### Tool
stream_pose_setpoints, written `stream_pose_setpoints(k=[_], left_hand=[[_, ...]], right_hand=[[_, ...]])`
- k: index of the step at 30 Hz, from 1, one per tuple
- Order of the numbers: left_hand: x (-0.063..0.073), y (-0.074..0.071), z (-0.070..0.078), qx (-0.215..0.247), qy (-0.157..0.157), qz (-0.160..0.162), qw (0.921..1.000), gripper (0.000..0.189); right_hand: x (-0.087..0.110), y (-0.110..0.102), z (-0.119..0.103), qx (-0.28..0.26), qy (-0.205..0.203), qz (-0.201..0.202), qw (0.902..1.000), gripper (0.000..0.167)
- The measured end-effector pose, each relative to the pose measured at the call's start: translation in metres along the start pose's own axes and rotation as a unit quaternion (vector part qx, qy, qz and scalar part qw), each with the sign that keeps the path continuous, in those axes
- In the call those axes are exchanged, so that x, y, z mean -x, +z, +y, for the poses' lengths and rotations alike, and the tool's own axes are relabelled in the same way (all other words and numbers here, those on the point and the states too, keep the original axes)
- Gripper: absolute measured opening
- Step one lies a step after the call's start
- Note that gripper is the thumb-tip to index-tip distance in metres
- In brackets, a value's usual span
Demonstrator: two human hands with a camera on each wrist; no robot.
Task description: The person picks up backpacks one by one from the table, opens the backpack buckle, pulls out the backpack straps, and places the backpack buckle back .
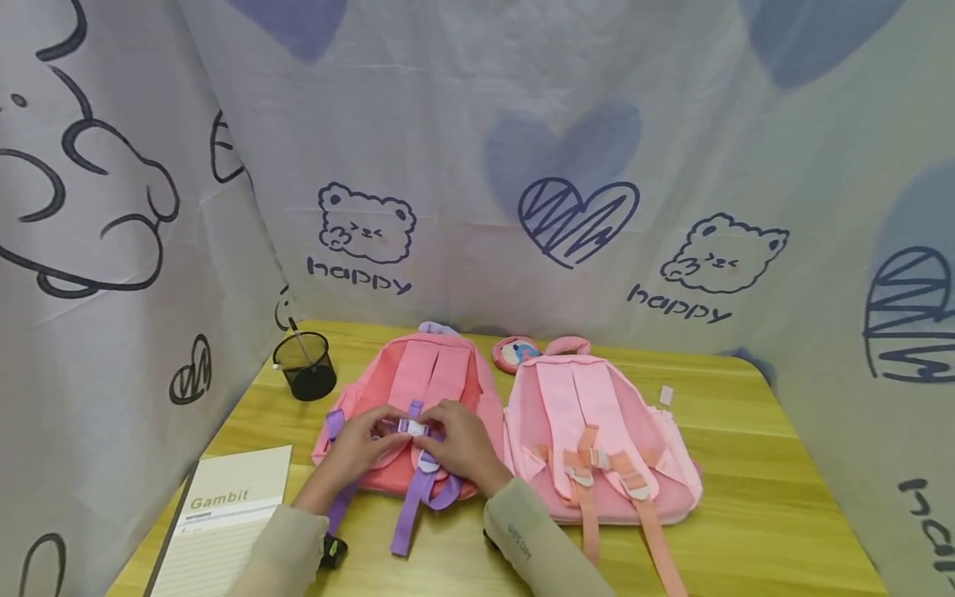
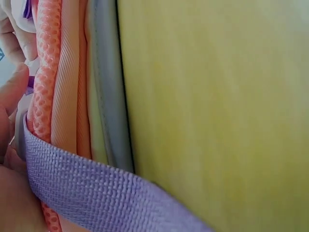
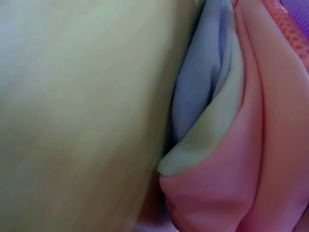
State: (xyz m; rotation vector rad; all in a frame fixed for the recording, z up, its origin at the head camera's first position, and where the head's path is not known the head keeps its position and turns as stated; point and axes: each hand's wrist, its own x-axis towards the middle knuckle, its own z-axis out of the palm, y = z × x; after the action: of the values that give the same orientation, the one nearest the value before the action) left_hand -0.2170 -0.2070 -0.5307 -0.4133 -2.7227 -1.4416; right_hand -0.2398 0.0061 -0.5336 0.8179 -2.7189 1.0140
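A coral-pink backpack (image 1: 388,377) with purple straps lies on its front, its shoulder straps facing up. Across those straps sits a white buckle (image 1: 414,428) on purple webbing. My left hand (image 1: 358,444) pinches the buckle's left side between thumb and fingers. From the other side, my right hand (image 1: 464,439) pinches its right end. A loose purple strap (image 1: 406,522) hangs toward the table's front, and another purple strap (image 2: 106,193) crosses the left wrist view below the hand. In the right wrist view only the backpack's side (image 3: 212,193) shows; the hand itself is hidden.
Touching on the right is a light-pink backpack (image 1: 530,398) with orange straps and a round plush charm (image 1: 515,354). A black mesh pen cup (image 1: 309,377) stands back left. The notebook (image 1: 224,514) lies front left. Printed cloth (image 1: 462,232) surrounds the wooden table (image 1: 776,489).
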Motion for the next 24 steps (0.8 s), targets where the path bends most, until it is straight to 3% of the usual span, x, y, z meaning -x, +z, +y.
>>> stream_pose_setpoints(k=[11,24], left_hand=[[-0.0026,0.0037,-0.0031,0.033,-0.009,-0.025,0.9991,0.022],[-0.0034,0.0052,-0.0037,0.036,-0.031,-0.037,0.9982,0.022]], right_hand=[[0.0044,0.0005,0.0041,0.003,0.008,0.003,1.0,0.024],[0.0074,0.0023,0.0086,-0.013,-0.001,0.008,0.9999,0.021]])
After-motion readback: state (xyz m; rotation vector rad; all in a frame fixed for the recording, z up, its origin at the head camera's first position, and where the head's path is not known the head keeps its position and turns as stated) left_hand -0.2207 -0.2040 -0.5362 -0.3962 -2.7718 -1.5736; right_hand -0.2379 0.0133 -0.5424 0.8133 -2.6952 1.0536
